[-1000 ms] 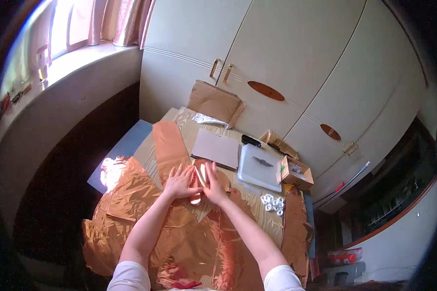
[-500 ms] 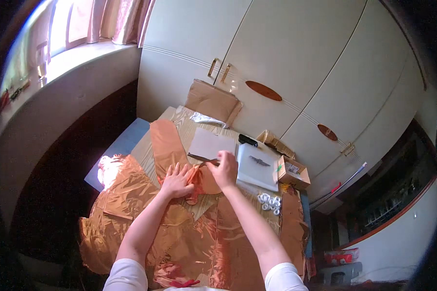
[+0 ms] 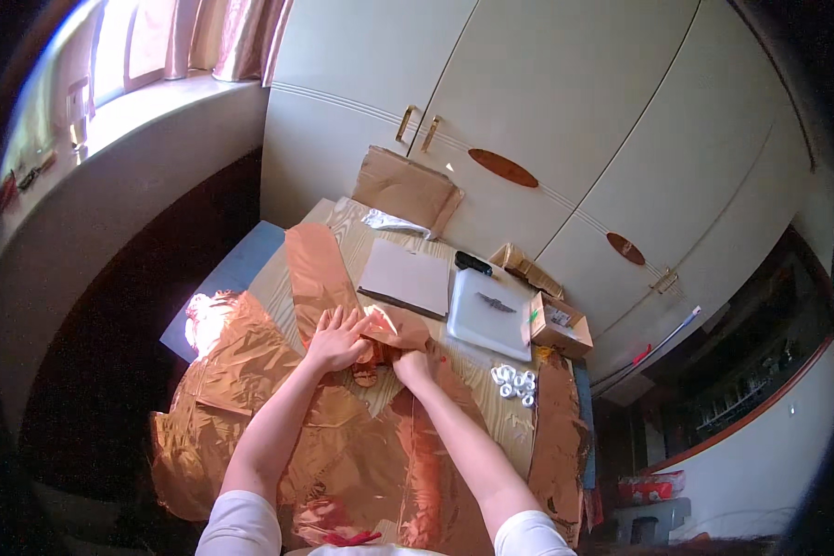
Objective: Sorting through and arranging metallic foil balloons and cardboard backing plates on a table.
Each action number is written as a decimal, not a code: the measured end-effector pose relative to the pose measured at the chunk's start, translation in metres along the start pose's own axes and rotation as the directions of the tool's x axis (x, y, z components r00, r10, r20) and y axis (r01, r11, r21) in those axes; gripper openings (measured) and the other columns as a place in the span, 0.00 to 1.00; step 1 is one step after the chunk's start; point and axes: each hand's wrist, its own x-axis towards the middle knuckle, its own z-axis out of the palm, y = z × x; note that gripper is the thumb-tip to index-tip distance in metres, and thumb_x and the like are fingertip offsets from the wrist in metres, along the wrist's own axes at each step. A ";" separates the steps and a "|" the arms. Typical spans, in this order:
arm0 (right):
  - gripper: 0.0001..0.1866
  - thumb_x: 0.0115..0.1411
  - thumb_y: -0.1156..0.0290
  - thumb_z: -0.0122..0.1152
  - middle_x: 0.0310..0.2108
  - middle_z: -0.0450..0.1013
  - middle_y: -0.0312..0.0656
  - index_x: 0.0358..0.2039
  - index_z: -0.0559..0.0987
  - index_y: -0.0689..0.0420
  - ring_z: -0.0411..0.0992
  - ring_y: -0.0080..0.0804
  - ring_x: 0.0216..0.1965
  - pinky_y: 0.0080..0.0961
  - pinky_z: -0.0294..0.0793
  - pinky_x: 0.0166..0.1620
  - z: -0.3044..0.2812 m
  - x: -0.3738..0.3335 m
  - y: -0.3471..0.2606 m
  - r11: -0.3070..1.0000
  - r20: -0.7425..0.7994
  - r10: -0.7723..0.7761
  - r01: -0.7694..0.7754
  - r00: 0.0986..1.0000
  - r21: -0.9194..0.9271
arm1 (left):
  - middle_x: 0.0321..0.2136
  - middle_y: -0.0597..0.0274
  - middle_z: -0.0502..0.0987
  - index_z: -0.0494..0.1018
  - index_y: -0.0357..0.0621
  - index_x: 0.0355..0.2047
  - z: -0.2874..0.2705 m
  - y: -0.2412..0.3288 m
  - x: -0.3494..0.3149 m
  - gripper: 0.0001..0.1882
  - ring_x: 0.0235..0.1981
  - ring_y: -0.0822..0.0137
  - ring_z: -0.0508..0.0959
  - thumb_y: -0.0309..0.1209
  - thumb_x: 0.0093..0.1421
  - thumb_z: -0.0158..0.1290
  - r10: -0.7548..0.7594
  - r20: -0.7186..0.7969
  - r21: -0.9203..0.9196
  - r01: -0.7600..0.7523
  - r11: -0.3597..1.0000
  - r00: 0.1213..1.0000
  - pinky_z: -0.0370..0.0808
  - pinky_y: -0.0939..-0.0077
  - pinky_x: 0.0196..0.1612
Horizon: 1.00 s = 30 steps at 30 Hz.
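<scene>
Left hand: the left hand (image 3: 336, 344) lies palm down with its fingers spread wide, resting on copper-coloured foil at the near end of the long strip; its grip is open and closed around nothing.
Right hand: the right hand (image 3: 413, 368) is curled, knuckles up, at the near right edge of the small foil piece; its fingertips are hidden, so I cannot tell whether they pinch the foil.
Small foil piece: the small foil piece (image 3: 404, 328) lies between and just beyond the hands, bent and shiny at its left side, near the front edge of the grey pad.
Long strip: the long strip (image 3: 316, 264) reaches away from the left hand toward the far left of the table.
Foil sheets: wide, creased foil sheets (image 3: 222, 385) cover the near left part of the table (image 3: 519, 431), under and around the forearms.
Grey pad: the grey pad (image 3: 404, 276) lies flat beyond the small foil piece.
Right side: a pale tray (image 3: 473, 331) bears a dark flat object (image 3: 497, 303); beside it stands an open box (image 3: 574, 343), with white rings (image 3: 514, 382) clustered nearer.
Far edge: folded cardboard (image 3: 408, 188) leans by the cabinet (image 3: 547, 83).
</scene>
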 end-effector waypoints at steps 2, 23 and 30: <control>0.21 0.50 0.65 0.57 0.49 0.67 0.48 0.46 0.72 0.55 0.64 0.46 0.51 0.38 0.65 0.51 -0.018 -0.003 -0.030 0.995 0.029 0.026 -0.028 0.999 0.094 | 0.62 0.53 0.51 0.51 0.60 0.62 0.000 -0.013 -0.007 0.31 0.64 0.49 0.46 0.50 0.58 0.33 -0.031 -0.003 0.020 0.031 0.999 1.000 0.38 0.52 0.64; 0.12 0.50 0.69 0.55 0.41 0.71 0.51 0.37 0.74 0.55 0.67 0.53 0.45 0.39 0.68 0.44 -0.106 0.031 -0.061 0.939 0.090 0.243 -0.258 0.966 0.226 | 0.62 0.54 0.51 0.54 0.56 0.61 0.003 -0.010 -0.002 0.31 0.64 0.51 0.45 0.50 0.58 0.30 -0.030 0.022 0.011 0.030 0.999 0.999 0.37 0.53 0.64; 0.04 0.48 0.73 0.54 0.36 0.67 0.37 0.24 0.77 0.57 0.63 0.38 0.43 0.38 0.67 0.42 -0.120 0.030 -0.069 0.971 -0.186 -0.102 0.057 0.977 -0.233 | 0.62 0.54 0.52 0.54 0.55 0.61 0.002 -0.009 -0.003 0.33 0.65 0.50 0.44 0.55 0.58 0.31 -0.019 0.010 -0.020 0.020 1.000 1.000 0.36 0.52 0.64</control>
